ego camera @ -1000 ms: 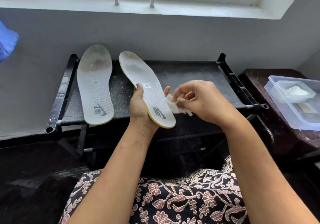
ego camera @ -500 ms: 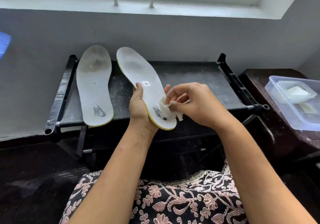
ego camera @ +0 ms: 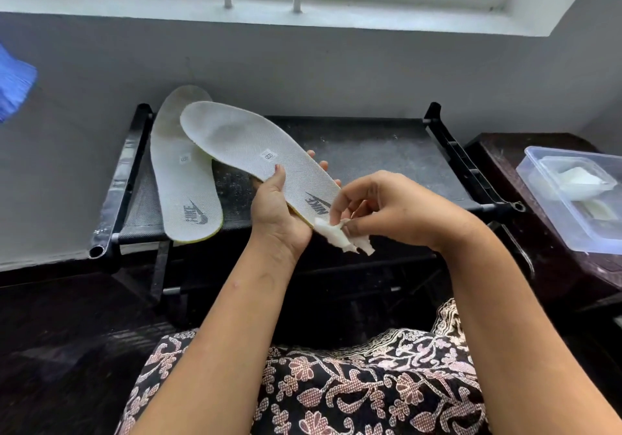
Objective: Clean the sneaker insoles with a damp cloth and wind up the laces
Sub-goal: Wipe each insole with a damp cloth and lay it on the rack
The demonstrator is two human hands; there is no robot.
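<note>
While a grey insole point(ego camera: 249, 147) is gripped near its heel by the left hand point(ego camera: 279, 212), a small white cloth point(ego camera: 340, 236) is pinched between the thumb and fingers of the right hand point(ego camera: 400, 212). The left thumb is laid on the insole's upper face, and the fingers are curled underneath, with their tips seen past the far edge. The insole is held above a black rack point(ego camera: 370, 152), with its toe pointed up and to the left and its logo end towards the person. The crumpled cloth is seen touching the heel end, just beside the left palm.

A second insole point(ego camera: 185, 182) is laid flat on the left part of the rack, heel towards the person. Its toe is partly covered in view by the held insole; whether the two touch cannot be told.

To the right, a clear plastic container point(ego camera: 572, 232) with pale white pieces inside is set on a dark table point(ego camera: 505, 165). A patterned garment point(ego camera: 370, 387) is seen across the person's lap.
</note>
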